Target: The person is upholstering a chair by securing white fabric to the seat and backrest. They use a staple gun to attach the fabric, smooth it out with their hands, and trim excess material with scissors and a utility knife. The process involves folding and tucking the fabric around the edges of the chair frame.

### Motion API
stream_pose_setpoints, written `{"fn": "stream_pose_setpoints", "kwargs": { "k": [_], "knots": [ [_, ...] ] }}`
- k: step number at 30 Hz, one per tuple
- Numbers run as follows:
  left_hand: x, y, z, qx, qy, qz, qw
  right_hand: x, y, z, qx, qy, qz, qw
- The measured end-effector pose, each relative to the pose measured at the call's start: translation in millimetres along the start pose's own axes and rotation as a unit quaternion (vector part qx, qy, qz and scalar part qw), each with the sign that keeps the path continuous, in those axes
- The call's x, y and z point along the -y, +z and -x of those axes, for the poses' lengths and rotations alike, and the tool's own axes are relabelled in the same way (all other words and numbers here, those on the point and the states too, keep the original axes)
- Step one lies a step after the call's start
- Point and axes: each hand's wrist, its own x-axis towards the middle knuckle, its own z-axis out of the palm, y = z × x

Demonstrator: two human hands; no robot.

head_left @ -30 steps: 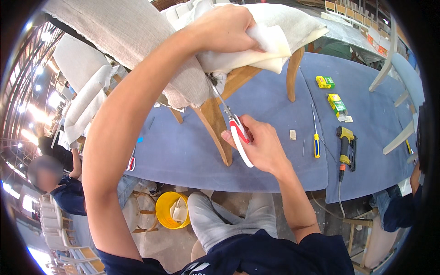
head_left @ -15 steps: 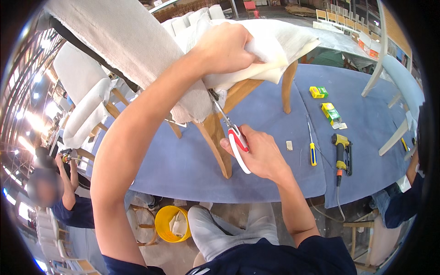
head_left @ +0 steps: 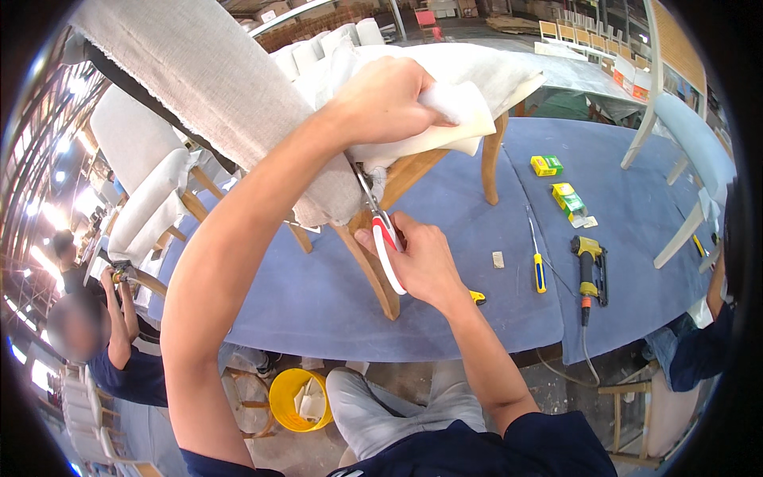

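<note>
A wooden chair with light grey fabric (head_left: 214, 87) on its back lies tipped on the blue-covered table (head_left: 445, 318). My left hand (head_left: 393, 99) is closed on the loose white cloth and cream foam padding (head_left: 461, 119) over the seat, lifting its edge. Below it, my right hand (head_left: 425, 258) holds scissors (head_left: 382, 232) with red and white handles. Their blades point up into the corner where the back fabric meets the seat, beside the wooden leg (head_left: 372, 266). Whether the tips touch cloth cannot be made out.
To the right lie a screwdriver (head_left: 540, 270), a staple gun (head_left: 587, 266) with a hose, and two yellow-green boxes (head_left: 547, 165). A yellow bucket (head_left: 278, 405) stands on the floor. Co-workers are at both sides; a pale blue chair (head_left: 691, 131) stands at far right.
My right hand and the scissors have moved left, deeper toward the corner by the leg. The lifted padding has shifted slightly left. A small yellow tool now shows beside my right wrist.
</note>
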Motion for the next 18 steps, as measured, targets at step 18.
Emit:
{"fn": "stream_pose_setpoints", "kwargs": {
  "k": [18],
  "knots": [
    [-70, 106, 176, -0.349, -0.274, 0.596, 0.669, -158, -11, 161, 0.067, 0.209, -0.21, 0.953]
  ]
}}
